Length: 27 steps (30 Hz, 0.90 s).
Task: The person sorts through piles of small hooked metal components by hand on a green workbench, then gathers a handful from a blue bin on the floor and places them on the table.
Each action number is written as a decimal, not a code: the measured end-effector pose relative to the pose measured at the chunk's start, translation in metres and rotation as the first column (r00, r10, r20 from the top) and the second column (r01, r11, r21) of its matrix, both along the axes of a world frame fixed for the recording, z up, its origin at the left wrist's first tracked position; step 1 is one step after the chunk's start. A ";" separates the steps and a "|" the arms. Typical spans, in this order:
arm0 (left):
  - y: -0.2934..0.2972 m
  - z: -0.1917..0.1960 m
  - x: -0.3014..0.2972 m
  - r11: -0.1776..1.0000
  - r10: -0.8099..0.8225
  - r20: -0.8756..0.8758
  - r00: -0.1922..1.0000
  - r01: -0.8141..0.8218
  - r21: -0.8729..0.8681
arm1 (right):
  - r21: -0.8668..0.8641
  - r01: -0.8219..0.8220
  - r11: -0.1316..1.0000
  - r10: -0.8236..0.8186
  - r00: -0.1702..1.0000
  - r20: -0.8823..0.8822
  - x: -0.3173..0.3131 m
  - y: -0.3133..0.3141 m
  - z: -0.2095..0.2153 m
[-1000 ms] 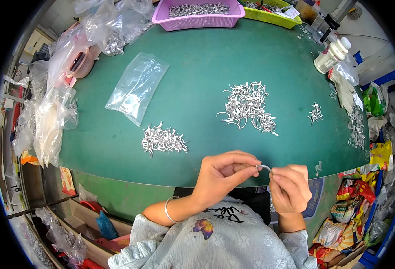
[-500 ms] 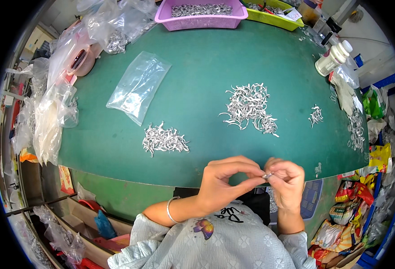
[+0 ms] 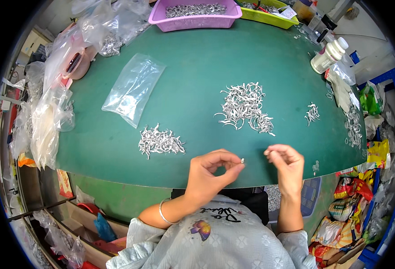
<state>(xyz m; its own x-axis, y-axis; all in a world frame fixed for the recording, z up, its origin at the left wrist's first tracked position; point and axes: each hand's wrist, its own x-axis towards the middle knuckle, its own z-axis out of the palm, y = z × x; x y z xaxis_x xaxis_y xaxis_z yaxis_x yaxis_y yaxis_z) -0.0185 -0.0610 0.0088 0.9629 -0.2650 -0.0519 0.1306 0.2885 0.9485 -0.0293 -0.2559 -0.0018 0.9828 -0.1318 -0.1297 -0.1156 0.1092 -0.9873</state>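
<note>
Clear bags (image 3: pixel 49 112) crowd the left edge of the green table (image 3: pixel 197 71), and one flat bag (image 3: pixel 133 88) lies further in. A small pile (image 3: pixel 159 141) of metal clips sits just above the left hand (image 3: pixel 211 172), which pinches a tiny metal piece (image 3: pixel 242 160) between thumb and forefinger. The right hand (image 3: pixel 287 163) is close beside it, fingertips pinched together; I cannot tell whether it holds anything. A larger pile (image 3: pixel 244 107) lies beyond, and a white bottle (image 3: pixel 327 54) at far right.

Tiny silvery metal piece (image 3: pixel 242 160) pinched above the table edge
</note>
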 end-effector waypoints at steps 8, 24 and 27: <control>-0.007 0.011 0.001 0.981 -0.146 -0.151 0.978 0.123 -0.153 | 0.046 -0.267 0.963 0.256 0.951 0.174 -0.011 0.017 0.012; -0.012 0.022 -0.003 0.965 -0.208 0.009 0.978 0.206 -0.163 | -0.133 -0.104 0.986 0.150 0.905 0.399 -0.019 0.021 0.021; -0.014 0.023 -0.004 0.971 -0.193 0.094 0.977 0.204 -0.121 | -0.171 -0.049 0.984 0.124 0.879 0.460 -0.019 0.021 0.020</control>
<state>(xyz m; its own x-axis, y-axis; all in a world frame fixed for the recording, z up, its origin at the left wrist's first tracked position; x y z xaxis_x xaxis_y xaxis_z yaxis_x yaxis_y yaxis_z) -0.0224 -0.0755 0.0320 0.8899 -0.4506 0.0713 0.1220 0.3857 0.9145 -0.0484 -0.2346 0.0187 0.9319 -0.0244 0.3619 0.3611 -0.0332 -0.9319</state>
